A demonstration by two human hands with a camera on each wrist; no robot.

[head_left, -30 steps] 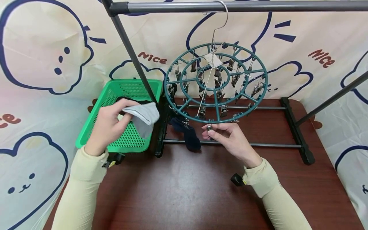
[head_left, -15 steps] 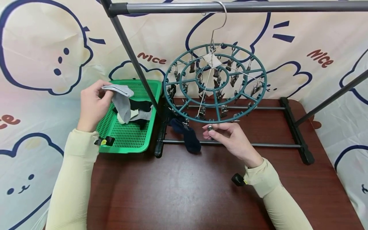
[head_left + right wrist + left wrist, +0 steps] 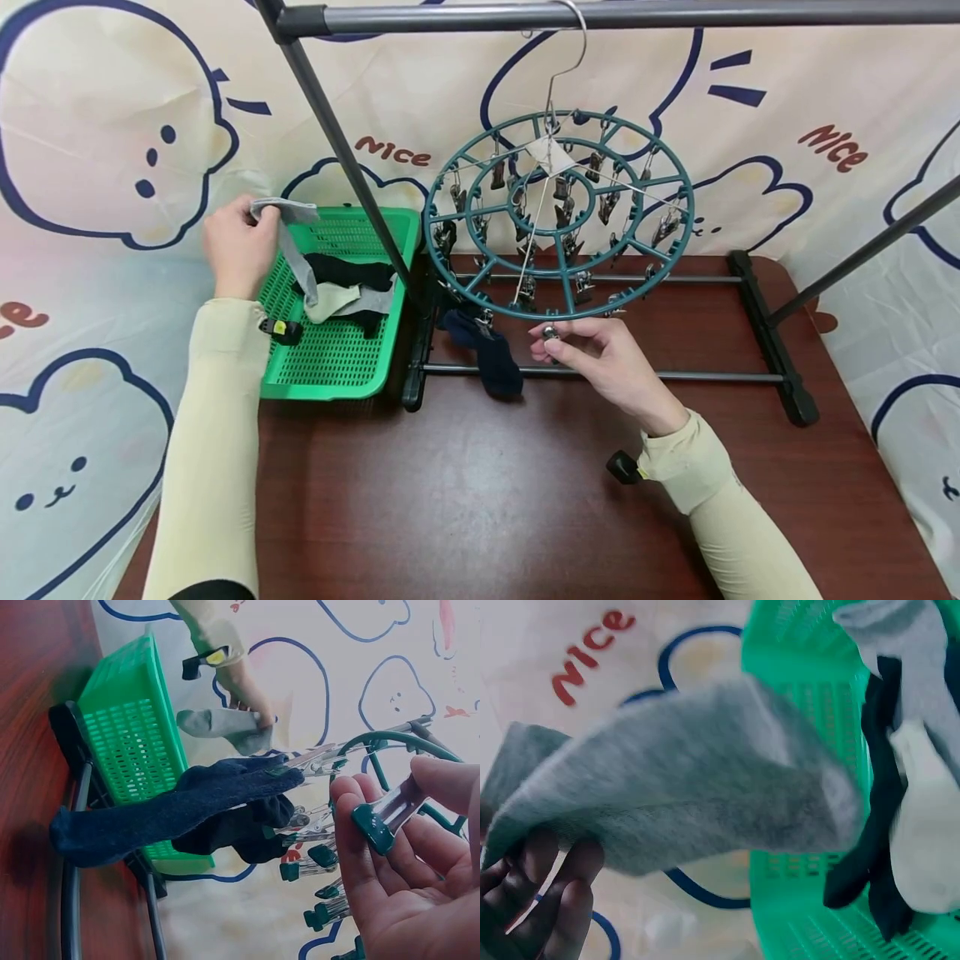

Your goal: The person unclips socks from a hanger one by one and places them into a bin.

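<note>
My left hand [image 3: 240, 246] pinches a grey sock [image 3: 682, 772] by its cuff, and the sock hangs at the left side of the green basket [image 3: 322, 392]. My right hand [image 3: 600, 362] grips a metal clip [image 3: 390, 814] with green tips, at the front rim of the round teal clip hanger [image 3: 564, 315]. Left of that hand, a dark navy sock [image 3: 498, 367] hangs from the hanger. Another dark sock [image 3: 240, 832] hangs close behind it in the right wrist view. In the basket lie black socks [image 3: 348, 271], a cream sock [image 3: 327, 302] and a further grey sock [image 3: 930, 682].
The hanger's hook [image 3: 573, 50] sits over the grey top bar [image 3: 450, 17] of a rack. Several spare clips [image 3: 609, 204] dangle from its rings. The rack's slanted left post [image 3: 337, 133] rises between basket and hanger. Its feet [image 3: 772, 342] stand on the brown table [image 3: 480, 492].
My left hand has moved left with the grey sock, from over the basket's middle to its left side, uncovering the socks inside. My right hand stays on the clip.
</note>
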